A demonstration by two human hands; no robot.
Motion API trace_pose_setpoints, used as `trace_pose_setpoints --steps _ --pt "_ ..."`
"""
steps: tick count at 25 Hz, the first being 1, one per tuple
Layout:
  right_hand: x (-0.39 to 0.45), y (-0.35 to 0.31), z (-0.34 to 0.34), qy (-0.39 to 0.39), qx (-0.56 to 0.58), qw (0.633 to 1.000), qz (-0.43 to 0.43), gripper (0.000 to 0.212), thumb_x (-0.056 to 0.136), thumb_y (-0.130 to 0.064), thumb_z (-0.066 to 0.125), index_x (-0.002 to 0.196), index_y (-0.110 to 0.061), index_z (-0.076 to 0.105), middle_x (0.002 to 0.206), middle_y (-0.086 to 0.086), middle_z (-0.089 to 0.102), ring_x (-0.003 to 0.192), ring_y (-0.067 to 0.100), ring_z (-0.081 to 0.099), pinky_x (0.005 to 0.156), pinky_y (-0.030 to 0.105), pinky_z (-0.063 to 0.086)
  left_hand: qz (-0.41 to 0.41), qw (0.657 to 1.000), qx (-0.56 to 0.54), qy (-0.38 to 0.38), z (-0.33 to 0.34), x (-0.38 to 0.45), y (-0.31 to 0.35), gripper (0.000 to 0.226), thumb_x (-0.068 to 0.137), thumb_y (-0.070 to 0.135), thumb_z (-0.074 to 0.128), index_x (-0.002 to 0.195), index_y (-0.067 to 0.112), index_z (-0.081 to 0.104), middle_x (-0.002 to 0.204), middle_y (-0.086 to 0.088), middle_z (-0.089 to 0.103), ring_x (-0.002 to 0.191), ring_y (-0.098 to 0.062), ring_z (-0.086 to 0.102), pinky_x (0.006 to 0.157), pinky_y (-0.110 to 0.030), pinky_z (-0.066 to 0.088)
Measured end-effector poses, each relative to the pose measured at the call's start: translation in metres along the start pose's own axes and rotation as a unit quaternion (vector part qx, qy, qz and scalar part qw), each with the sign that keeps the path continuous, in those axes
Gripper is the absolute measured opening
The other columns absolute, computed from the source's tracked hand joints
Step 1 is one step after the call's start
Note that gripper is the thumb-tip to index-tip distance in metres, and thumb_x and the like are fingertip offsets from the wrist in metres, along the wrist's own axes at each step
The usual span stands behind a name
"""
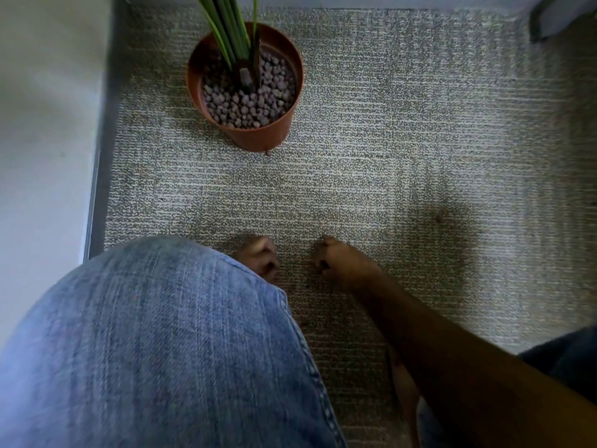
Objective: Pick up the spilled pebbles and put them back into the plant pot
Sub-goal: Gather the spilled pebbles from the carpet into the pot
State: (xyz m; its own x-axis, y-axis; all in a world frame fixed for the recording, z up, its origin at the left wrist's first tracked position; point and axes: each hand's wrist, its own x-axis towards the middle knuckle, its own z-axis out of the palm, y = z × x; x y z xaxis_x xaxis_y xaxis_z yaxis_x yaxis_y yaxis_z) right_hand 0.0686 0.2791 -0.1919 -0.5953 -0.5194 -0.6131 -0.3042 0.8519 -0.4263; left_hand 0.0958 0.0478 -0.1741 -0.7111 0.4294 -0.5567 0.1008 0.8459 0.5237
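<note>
A terracotta plant pot (258,137) stands on the grey carpet at the upper middle. It is filled with purplish-grey pebbles (245,101) around green leaves. One small pebble (267,152) lies against the pot's base, and a dark speck (438,218) lies on the carpet to the right. My left hand (260,257) is curled low on the carpet, half hidden behind my knee, so what it holds is not visible. My right hand (336,260) is beside it, with its fingertips pinched on what looks like a small dark pebble.
My knee in blue jeans (155,344) fills the lower left. A white wall with a grey skirting strip (97,189) runs along the left. A dark object (559,17) sits in the top right corner. Carpet (403,124) stretches right of the pot.
</note>
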Motion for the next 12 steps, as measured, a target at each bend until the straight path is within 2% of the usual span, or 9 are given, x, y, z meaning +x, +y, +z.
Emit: trace_pose_setpoints --steps 1,2,4,6,9,11,12 --pt "0.0 0.001 -0.005 0.003 0.03 0.999 0.012 0.018 0.086 -0.006 0.065 0.101 -0.011 0.071 0.124 0.012 0.058 0.107 0.028 0.062 0.091 0.034 0.052 0.014 0.998 -0.041 0.055 -0.009 0.001 -0.002 0.022 0.098 -0.001 0.059 0.115 -0.012 0.067 0.113 -0.017 0.058 0.087 0.001 0.058 0.075 -0.014 0.038" --pt "0.0 0.001 -0.012 0.018 0.076 0.997 0.02 0.018 0.085 -0.002 0.067 0.1 -0.009 0.073 0.118 0.013 0.062 0.101 0.024 0.063 0.089 0.032 0.052 0.045 0.99 -0.05 0.124 -0.016 0.004 -0.009 0.015 0.091 -0.009 0.065 0.104 -0.015 0.07 0.103 -0.02 0.059 0.077 0.0 0.054 0.071 -0.016 0.041" --pt "0.001 -0.007 -0.033 0.092 0.23 0.968 0.051 0.013 0.085 0.005 0.067 0.095 0.001 0.075 0.101 0.013 0.07 0.083 0.021 0.064 0.078 0.027 0.053 0.091 0.974 -0.054 0.198 -0.039 0.004 -0.011 0.008 0.083 -0.01 0.074 0.091 -0.008 0.074 0.101 -0.021 0.06 0.077 -0.009 0.054 0.072 -0.024 0.047" --pt "0.007 -0.019 -0.069 0.18 0.336 0.922 0.07 0.01 0.087 0.003 0.069 0.094 -0.002 0.075 0.094 0.007 0.075 0.079 0.017 0.069 0.072 0.022 0.054 0.114 0.962 -0.042 0.243 -0.07 0.008 -0.016 0.008 0.085 0.0 0.076 0.092 0.001 0.074 0.108 -0.007 0.057 0.078 -0.012 0.057 0.072 -0.023 0.052" --pt "0.022 -0.041 -0.14 0.249 0.373 0.893 0.035 0.012 0.086 -0.007 0.076 0.096 -0.013 0.076 0.095 -0.004 0.077 0.085 0.008 0.073 0.075 0.021 0.06 0.132 0.935 -0.033 0.327 -0.12 0.017 -0.017 0.011 0.089 0.016 0.075 0.099 0.014 0.073 0.113 0.012 0.049 0.084 -0.003 0.059 0.074 -0.008 0.049" --pt "0.035 -0.056 -0.184 0.307 0.356 0.883 -0.011 0.016 0.082 -0.005 0.079 0.097 -0.01 0.076 0.098 -0.001 0.076 0.086 0.014 0.073 0.075 0.023 0.061 0.135 0.918 -0.046 0.371 -0.152 0.026 -0.022 0.012 0.089 0.024 0.073 0.101 0.02 0.072 0.115 0.014 0.048 0.084 0.003 0.059 0.073 -0.003 0.047" --pt "0.042 -0.064 -0.203 0.333 0.33 0.883 -0.027 0.017 0.081 -0.004 0.08 0.096 -0.009 0.077 0.098 -0.002 0.074 0.086 0.014 0.072 0.077 0.02 0.059 0.13 0.909 -0.054 0.392 -0.166 0.032 -0.023 0.012 0.089 0.025 0.073 0.101 0.023 0.072 0.115 0.014 0.049 0.081 0.005 0.06 0.072 -0.002 0.047"
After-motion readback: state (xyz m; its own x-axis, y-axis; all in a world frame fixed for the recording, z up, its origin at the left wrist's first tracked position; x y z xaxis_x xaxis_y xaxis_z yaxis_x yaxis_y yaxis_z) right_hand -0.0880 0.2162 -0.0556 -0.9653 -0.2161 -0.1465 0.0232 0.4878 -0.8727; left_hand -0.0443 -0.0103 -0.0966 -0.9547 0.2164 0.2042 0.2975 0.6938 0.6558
